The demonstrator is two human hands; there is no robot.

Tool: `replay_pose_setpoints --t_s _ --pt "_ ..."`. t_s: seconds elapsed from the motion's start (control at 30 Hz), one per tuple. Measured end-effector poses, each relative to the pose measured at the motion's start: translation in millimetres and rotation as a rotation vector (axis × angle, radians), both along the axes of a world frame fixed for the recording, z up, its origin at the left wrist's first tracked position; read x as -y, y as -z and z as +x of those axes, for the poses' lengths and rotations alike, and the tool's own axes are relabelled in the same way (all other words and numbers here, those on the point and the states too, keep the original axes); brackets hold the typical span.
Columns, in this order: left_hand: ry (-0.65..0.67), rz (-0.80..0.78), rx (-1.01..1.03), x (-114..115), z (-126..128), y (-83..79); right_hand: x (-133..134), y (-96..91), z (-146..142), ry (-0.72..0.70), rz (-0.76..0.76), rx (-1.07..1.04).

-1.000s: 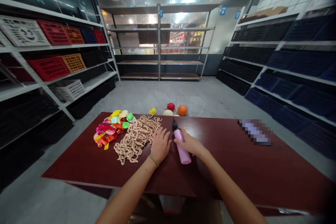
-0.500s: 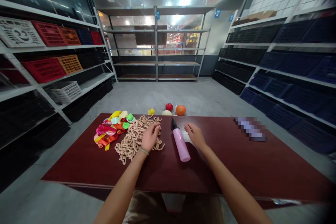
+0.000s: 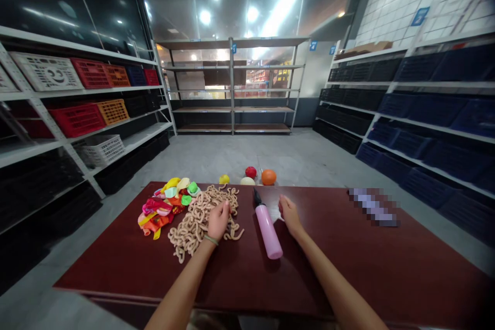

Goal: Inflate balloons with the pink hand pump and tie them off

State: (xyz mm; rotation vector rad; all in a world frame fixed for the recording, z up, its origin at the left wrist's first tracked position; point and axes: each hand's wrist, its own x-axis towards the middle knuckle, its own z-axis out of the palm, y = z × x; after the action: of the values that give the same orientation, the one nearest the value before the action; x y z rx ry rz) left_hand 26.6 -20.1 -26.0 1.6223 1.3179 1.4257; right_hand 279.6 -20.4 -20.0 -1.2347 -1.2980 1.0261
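Observation:
A pink hand pump [image 3: 266, 228] with a black nozzle lies on the dark red table [image 3: 348, 263]. My right hand [image 3: 289, 213] rests on the table just right of the pump, fingers loosely together, holding nothing. My left hand [image 3: 218, 218] lies on a heap of tan curled clips [image 3: 195, 219], fingers curled into the heap. To the left of that heap sits a pile of flat coloured balloons [image 3: 164, 202].
Several inflated balloons [image 3: 268, 177] lie on the grey floor beyond the table's far edge. A blurred-out object [image 3: 373, 207] lies on the table at the right. Shelving with crates lines both sides, and open shelves stand at the back.
My right hand has let go of the pump and moved to its right. My left hand has gone from beside the pump onto the tan heap and curled its fingers.

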Motion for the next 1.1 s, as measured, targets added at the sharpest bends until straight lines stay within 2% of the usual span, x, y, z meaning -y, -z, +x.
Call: replay_pose_setpoints --t_s 0.03,0.1,0.17,0.23,0.27,0.33,0.4,0.47,0.57,0.63,0.73,0.8,0.87,0.97,1.1 --pt "0.048 -0.024 0.078 -3 0 -21.9 -2 -19.9 0 0.016 0.033 -0.029" --pt "0.234 -0.086 0.286 -11 0 -78.8 -6 -72.2 -2 -0.010 0.113 -0.086" --pt "0.461 -0.121 0.445 -18 1 -142.9 -9 -133.0 -8 -0.253 0.194 -0.211" --pt "0.622 -0.124 0.492 -24 5 -197.8 -13 -187.7 -17 -0.473 0.244 -0.250" --pt "0.670 -0.137 0.488 -28 9 -217.6 -16 -208.1 -22 -0.536 0.252 -0.259" --pt "0.741 -0.168 0.457 -36 18 -238.8 -25 -230.6 -31 -0.652 0.184 -0.234" --pt "0.788 -0.204 0.429 -48 24 -238.5 -36 -229.9 -36 -0.722 0.087 -0.204" --pt "0.813 -0.230 0.428 -59 25 -226.4 -46 -215.5 -36 -0.746 -0.009 -0.200" --pt "0.831 -0.271 0.450 -68 20 -208.7 -52 -193.9 -30 -0.731 -0.047 -0.272" --pt "0.834 -0.297 0.451 -67 17 -204.7 -49 -189.1 -27 -0.733 -0.044 -0.303" --pt "0.793 -0.303 0.442 -58 17 -207.3 -41 -193.3 -27 -0.725 -0.027 -0.318" --pt "0.754 -0.296 0.438 -51 15 -207.0 -33 -194.6 -26 -0.682 0.003 -0.309" --pt "0.727 -0.286 0.439 -46 12 -198.8 -26 -187.7 -24 -0.603 0.024 -0.256" --pt "0.710 -0.274 0.452 -40 5 -166.2 -17 -155.2 -18 -0.415 0.042 -0.081" --pt "0.581 -0.313 0.430 -30 5 -91.7 -12 -80.5 -14 -0.122 0.000 0.247"
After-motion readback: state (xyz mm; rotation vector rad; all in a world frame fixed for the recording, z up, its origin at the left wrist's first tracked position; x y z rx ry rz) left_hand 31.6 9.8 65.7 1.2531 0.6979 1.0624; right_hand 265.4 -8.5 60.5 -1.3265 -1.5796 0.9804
